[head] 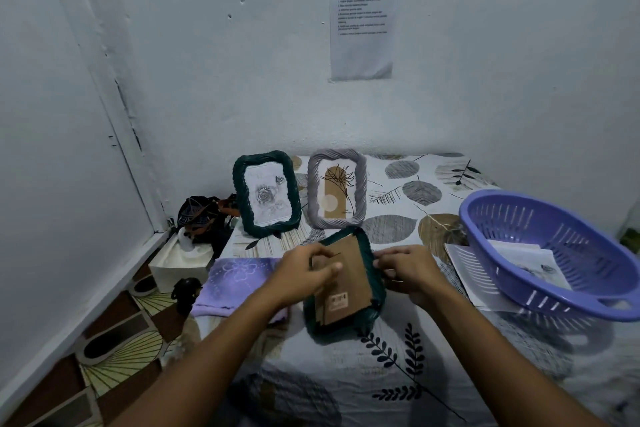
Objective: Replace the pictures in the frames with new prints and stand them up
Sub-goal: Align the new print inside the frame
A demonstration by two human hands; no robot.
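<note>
A dark green frame (367, 295) is held face down, its brown cardboard back (349, 284) toward me. My left hand (304, 270) grips the back's upper left, thumb pressed on the cardboard. My right hand (405, 269) holds the frame's right edge. Two frames stand upright behind: a dark green one (239, 198) with a grey rose print and a grey one (360, 184) with a line-drawn plant print. Loose prints (540, 260) lie inside the purple basket.
A purple plastic basket (512, 218) sits at the right on paper sheets (464, 270). A lilac cloth (235, 277) lies left of the held frame. A white tissue box (180, 263) and dark items (204, 215) crowd the left corner by the wall.
</note>
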